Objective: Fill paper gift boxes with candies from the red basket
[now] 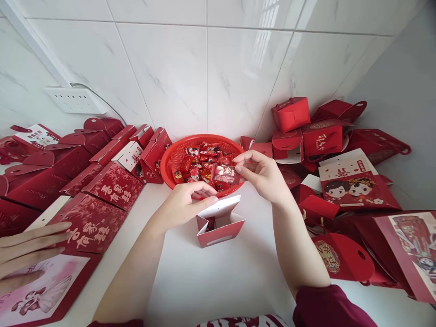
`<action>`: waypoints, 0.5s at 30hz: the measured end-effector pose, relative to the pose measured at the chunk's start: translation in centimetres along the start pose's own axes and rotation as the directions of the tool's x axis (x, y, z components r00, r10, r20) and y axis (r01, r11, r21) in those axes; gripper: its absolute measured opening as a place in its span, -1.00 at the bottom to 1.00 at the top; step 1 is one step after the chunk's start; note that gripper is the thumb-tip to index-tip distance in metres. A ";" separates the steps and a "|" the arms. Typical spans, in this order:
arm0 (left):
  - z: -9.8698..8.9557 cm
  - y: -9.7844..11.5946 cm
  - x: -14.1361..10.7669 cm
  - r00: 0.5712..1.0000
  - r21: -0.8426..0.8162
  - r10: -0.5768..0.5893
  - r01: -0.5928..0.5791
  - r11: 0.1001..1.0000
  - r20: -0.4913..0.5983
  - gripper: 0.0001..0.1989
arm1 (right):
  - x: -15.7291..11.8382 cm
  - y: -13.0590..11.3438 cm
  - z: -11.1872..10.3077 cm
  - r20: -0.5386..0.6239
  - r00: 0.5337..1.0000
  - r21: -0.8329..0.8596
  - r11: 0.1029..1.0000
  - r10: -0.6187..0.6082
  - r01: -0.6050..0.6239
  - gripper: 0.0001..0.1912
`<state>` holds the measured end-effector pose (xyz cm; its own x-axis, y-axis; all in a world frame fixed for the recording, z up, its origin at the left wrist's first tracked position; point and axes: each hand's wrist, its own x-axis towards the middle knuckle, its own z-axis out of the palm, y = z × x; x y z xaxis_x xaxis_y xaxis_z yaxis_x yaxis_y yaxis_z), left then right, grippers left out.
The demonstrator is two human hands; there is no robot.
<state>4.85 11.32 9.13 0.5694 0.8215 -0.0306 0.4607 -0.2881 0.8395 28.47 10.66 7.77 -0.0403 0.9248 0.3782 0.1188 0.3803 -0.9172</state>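
Between the thumb and fingers of my right hand (261, 175) is a red wrapped candy (225, 174) with white lettering, held over the near right side of the red plastic basket (165, 165). My left hand (184, 202) hovers by the raised back flap of a small red gift box (221, 232), fingers stretched out and the thumb apart from them. Its thumb overlaps the flap's left part; whether it touches cannot be made out. The box stands open-topped on the white table, with a dark red wrapped piece (211, 222) inside. More wrapped candies (195, 170) fill the basket.
At left, red gift boxes (114, 186) stand in rows, and another person's hand (34, 245) rests over some. Many red boxes (322, 138) are heaped at right. Behind the basket rises a tiled wall (163, 68) with a socket strip (75, 100).
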 end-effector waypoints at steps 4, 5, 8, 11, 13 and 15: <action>0.5 -0.1 0.4 0.985 -0.077 -0.002 -0.011 0.997 -0.175 -0.70 | -1.4 -0.9 0.8 0.036 0.999 0.141 0.990 -0.002 -0.003 -0.83; 0.5 -0.2 0.5 0.978 -0.101 -0.004 -0.018 0.995 -0.208 -0.69 | -1.6 -1.1 0.8 0.044 0.999 0.155 0.988 -0.003 -0.004 -0.84; 0.6 -0.4 0.7 0.976 -0.183 0.007 -0.048 0.982 -0.217 -0.70 | -2.1 -1.3 0.7 0.060 0.998 0.163 0.987 -0.011 0.002 -0.87; 0.8 -0.6 0.6 0.986 -0.229 0.026 -0.063 0.971 -0.162 -0.71 | -2.3 -1.5 0.6 0.055 0.998 0.139 0.990 -0.044 0.036 -0.89; 1.0 -0.6 0.5 0.983 -0.217 0.043 -0.082 0.973 -0.176 -0.73 | -2.3 -1.6 0.6 0.052 0.996 0.113 0.991 -0.070 0.064 -0.90; 1.2 -0.6 0.6 0.976 -0.184 0.066 -0.106 0.977 -0.209 -0.75 | -2.2 -1.5 0.6 0.041 0.996 0.064 0.995 -0.084 0.082 -0.90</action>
<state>5.70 11.38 7.96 0.4435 0.8853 0.1395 0.2643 -0.2779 0.9235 27.82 8.07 8.20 -0.0906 0.8890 0.4489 0.0511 0.4543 -0.8894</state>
